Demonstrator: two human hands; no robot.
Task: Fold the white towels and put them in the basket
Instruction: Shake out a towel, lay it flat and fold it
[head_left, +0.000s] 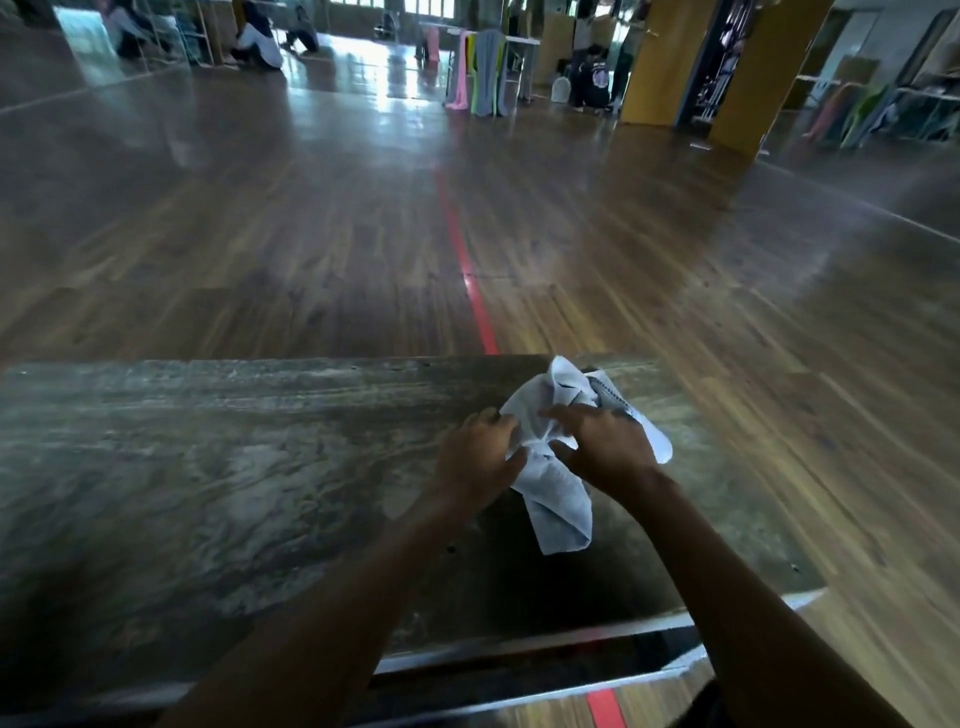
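A worn, dark grey-brown slab counter (182, 467) runs off the left edge of the view, its left part streaked and blurred. Right of its middle, the left hand (478, 457) comes in from below with the forearm bare. Its grip is narrow: the fingers are curled at the left edge of a crumpled white cloth towel (558, 499), and the thumb lies over a fold there, holding it.

The towel lies on the counter's right part, near the far edge, bunched between the two hands. One flap points away from the person and a longer flap trails back toward them, lying between the wrists.

Just right of the left hand, the right hand (605, 447) rests on top of the towel. Its forefinger reaches left across the cloth and its thumb is tucked under, so the grip pinches the gathered middle. The hands hide the cloth beneath them. A dark dotted strip at the towel's far right side is too blurred to make out.

Beyond the counter, a red tape line (465, 260) crosses the glossy brown plank floor (727, 322). Far back, coloured cloths on a rail (480, 73) hang left of yellow panels (654, 62).
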